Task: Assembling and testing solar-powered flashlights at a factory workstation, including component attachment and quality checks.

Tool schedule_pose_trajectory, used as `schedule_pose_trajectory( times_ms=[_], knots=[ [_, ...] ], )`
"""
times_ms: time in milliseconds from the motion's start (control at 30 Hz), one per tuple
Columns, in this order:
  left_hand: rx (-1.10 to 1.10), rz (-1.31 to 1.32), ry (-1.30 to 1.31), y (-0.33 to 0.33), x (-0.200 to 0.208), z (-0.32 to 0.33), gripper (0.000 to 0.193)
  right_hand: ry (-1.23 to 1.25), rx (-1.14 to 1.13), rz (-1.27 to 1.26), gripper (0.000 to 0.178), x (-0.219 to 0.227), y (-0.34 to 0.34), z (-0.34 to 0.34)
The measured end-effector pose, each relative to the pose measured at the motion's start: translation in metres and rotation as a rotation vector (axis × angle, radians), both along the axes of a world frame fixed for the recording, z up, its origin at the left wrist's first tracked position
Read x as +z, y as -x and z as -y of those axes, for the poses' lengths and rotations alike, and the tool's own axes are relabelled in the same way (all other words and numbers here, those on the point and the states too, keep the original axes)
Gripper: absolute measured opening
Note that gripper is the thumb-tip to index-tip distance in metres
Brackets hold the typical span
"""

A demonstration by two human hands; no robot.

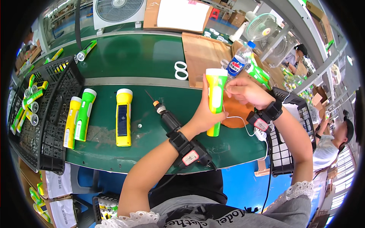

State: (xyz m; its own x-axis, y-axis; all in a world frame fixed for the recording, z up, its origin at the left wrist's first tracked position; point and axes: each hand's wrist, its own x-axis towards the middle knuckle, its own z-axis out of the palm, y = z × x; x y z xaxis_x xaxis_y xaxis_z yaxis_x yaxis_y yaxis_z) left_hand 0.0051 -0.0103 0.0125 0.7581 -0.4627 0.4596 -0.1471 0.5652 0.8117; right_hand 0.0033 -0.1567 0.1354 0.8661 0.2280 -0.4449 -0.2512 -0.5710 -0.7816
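My left hand (203,116) is wrapped around a yellow-and-green flashlight (215,95) with a white head, held upright above the green bench. Close to the flashlight's right side, my right hand (249,92) has its fingers curled in a pinch; whatever is between them is hidden. Below it, a thin white cable (249,129) runs to a white plug (260,134) near my right wrist. A black electric screwdriver (167,117) lies partly under my left forearm. Left of it, a yellow flashlight (124,117) with a dark panel lies beside green (85,114) and yellow (72,122) ones.
A black crate (42,129) with several flashlights stands at the left, another black crate (291,152) at the right. White rings (180,70) lie by a wooden board (201,53). A soda bottle (238,60) and a fan (261,26) stand behind. Other people sit at far right.
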Motion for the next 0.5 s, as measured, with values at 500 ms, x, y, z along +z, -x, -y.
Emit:
schedule_pose_trajectory(
  times_ms=[500],
  knots=[
    [-0.544,-0.515,0.232,-0.004,-0.010,0.000,0.054,1.420,0.791,1.597,0.014,-0.009,0.017,-0.002]
  ],
)
